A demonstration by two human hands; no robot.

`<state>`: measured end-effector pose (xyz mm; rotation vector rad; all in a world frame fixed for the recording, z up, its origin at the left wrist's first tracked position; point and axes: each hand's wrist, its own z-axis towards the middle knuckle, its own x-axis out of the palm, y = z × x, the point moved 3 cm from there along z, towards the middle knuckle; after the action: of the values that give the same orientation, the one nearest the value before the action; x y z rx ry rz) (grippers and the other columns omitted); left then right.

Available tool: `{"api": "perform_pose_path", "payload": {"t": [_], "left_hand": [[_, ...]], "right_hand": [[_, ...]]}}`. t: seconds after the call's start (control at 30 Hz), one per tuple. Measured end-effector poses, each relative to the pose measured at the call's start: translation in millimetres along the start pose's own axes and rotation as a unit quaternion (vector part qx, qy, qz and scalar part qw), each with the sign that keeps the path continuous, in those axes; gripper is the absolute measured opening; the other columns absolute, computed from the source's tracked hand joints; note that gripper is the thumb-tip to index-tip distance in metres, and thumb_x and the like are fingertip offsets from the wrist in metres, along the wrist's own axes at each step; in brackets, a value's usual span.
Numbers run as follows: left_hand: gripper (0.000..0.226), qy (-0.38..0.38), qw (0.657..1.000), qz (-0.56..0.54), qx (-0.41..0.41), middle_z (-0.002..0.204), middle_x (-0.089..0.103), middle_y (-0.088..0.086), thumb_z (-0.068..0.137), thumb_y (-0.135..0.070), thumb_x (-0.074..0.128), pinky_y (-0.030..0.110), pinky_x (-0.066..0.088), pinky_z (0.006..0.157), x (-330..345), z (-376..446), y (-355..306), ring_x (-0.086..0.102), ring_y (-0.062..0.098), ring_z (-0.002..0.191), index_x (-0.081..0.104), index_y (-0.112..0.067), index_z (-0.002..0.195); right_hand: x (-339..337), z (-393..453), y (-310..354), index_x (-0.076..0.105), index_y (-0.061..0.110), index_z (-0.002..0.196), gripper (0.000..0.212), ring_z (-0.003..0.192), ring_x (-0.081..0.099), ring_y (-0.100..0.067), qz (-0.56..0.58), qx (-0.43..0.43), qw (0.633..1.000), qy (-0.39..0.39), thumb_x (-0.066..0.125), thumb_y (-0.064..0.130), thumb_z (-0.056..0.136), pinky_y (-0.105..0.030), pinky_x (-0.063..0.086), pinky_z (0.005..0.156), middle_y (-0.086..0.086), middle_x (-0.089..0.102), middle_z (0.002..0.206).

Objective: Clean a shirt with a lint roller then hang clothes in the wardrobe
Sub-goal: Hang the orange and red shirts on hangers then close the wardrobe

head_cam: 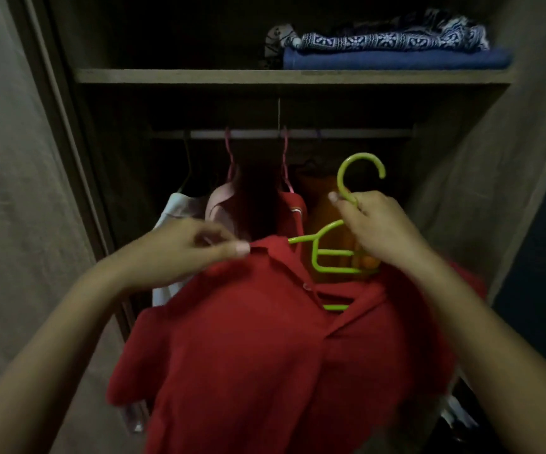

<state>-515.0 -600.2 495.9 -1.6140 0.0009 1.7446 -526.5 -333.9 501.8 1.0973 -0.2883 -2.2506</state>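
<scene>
A red collared shirt [248,348] hangs on a lime-green plastic hanger [330,253] in front of the open wardrobe. My right hand [379,231] grips the hanger's neck just under its hook, which stands below and in front of the clothes rail [347,134]. My left hand [186,250] pinches the shirt's collar at the left shoulder. The hanger's left arm pokes out bare beside the collar. No lint roller is in view.
Several garments hang on the rail: a white one [173,211], a pink one [222,204], a red one [291,211] and an orange one [327,204]. Folded blue and patterned cloth [393,50] lies on the upper shelf [199,76]. Wardrobe walls close in left and right.
</scene>
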Motion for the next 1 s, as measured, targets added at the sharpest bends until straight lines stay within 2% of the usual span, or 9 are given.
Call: {"api": "perform_pose_path", "payload": {"t": [0.07, 0.17, 0.33, 0.5, 0.57, 0.67, 0.73, 0.87, 1.0], "left_hand": [[0.042, 0.045, 0.999, 0.0, 0.026, 0.082, 0.071, -0.002, 0.085, -0.058, 0.051, 0.035, 0.052, 0.074, 20, 1, 7, 0.065, 0.003, 0.075, 0.071, -0.022, 0.09], [0.044, -0.013, 0.993, -0.098, 0.058, 0.081, 0.071, 0.003, 0.091, -0.05, 0.05, 0.045, 0.052, 0.077, 36, 4, 7, 0.061, 0.006, 0.078, 0.071, -0.012, 0.09], [0.019, -0.142, 0.975, -0.115, 0.124, 0.095, 0.073, -0.02, 0.093, -0.033, 0.053, 0.014, 0.046, 0.085, 33, 4, -15, 0.065, -0.004, 0.096, 0.072, -0.032, 0.097], [0.035, -0.156, 0.952, -0.197, 0.173, 0.1, 0.074, -0.001, 0.088, -0.038, 0.055, 0.018, 0.048, 0.091, 8, -12, -30, 0.067, 0.01, 0.102, 0.076, -0.01, 0.088], [0.036, -0.19, 0.96, -0.159, 0.132, 0.099, 0.073, -0.004, 0.086, -0.049, 0.058, 0.018, 0.049, 0.088, -2, -7, -18, 0.066, 0.007, 0.099, 0.073, -0.017, 0.093], [0.055, -0.086, 0.994, -0.036, 0.055, 0.113, 0.066, -0.019, 0.075, -0.071, 0.053, 0.021, 0.049, 0.091, 9, 4, -8, 0.06, -0.006, 0.104, 0.066, -0.034, 0.113], [0.051, -0.028, 0.997, -0.05, 0.06, 0.101, 0.071, -0.014, 0.081, -0.068, 0.047, 0.028, 0.053, 0.086, 26, 5, -10, 0.065, 0.0, 0.094, 0.07, -0.028, 0.104], [0.031, -0.021, 0.996, -0.008, 0.091, 0.071, 0.066, -0.006, 0.088, -0.052, 0.051, 0.027, 0.051, 0.065, 39, 7, -15, 0.064, 0.006, 0.068, 0.066, -0.026, 0.078], [0.028, -0.016, 0.992, -0.049, 0.119, 0.085, 0.065, -0.001, 0.097, -0.046, 0.043, 0.038, 0.051, 0.077, 59, 10, -17, 0.064, 0.012, 0.081, 0.055, -0.02, 0.094]], "right_hand": [[-5, 0, -3, 0.035, 0.017, 0.055, 0.053, 0.043, 0.037, -0.011, 0.016, -0.014, 1.0, -0.009, 0.042, 0.043, 0.1, -0.031, 0.028, 0.048, 0.005, 0.038, 0.048], [-7, 0, -4, 0.038, 0.025, 0.056, 0.048, 0.048, 0.039, -0.012, 0.015, -0.035, 0.997, -0.064, 0.041, 0.044, 0.1, -0.031, 0.03, 0.049, 0.006, 0.038, 0.05], [50, -12, -2, 0.058, 0.025, 0.068, 0.034, 0.073, 0.062, -0.027, -0.062, -0.061, 0.988, 0.126, 0.047, 0.033, 0.099, -0.034, 0.042, 0.063, -0.003, 0.06, 0.067], [3, 10, -17, 0.038, 0.021, 0.056, 0.047, 0.063, 0.045, -0.017, -0.006, 0.034, 0.999, -0.029, 0.043, 0.034, 0.101, -0.03, 0.023, 0.057, 0.005, 0.043, 0.055], [4, 9, -5, 0.039, 0.023, 0.055, 0.047, 0.054, 0.042, -0.016, -0.009, 0.013, 1.0, -0.004, 0.045, 0.034, 0.101, -0.032, 0.023, 0.052, 0.006, 0.043, 0.052], [12, 3, 4, 0.042, 0.018, 0.057, 0.049, 0.048, 0.043, -0.014, -0.015, 0.006, 0.999, 0.036, 0.043, 0.041, 0.1, -0.031, 0.033, 0.051, 0.003, 0.043, 0.05], [5, 4, 2, 0.044, 0.015, 0.061, 0.048, 0.047, 0.044, -0.015, -0.001, 0.002, 1.0, -0.014, 0.041, 0.042, 0.1, -0.033, 0.034, 0.051, 0.002, 0.043, 0.049], [10, 5, 2, 0.044, 0.014, 0.06, 0.049, 0.043, 0.043, -0.013, -0.01, -0.01, 1.0, -0.003, 0.041, 0.041, 0.1, -0.027, 0.03, 0.045, 0.003, 0.041, 0.047], [5, 9, -6, 0.051, 0.016, 0.066, 0.042, 0.048, 0.046, -0.009, 0.02, 0.029, 0.999, -0.022, 0.047, 0.043, 0.098, -0.026, 0.032, 0.048, 0.005, 0.047, 0.052]]}}
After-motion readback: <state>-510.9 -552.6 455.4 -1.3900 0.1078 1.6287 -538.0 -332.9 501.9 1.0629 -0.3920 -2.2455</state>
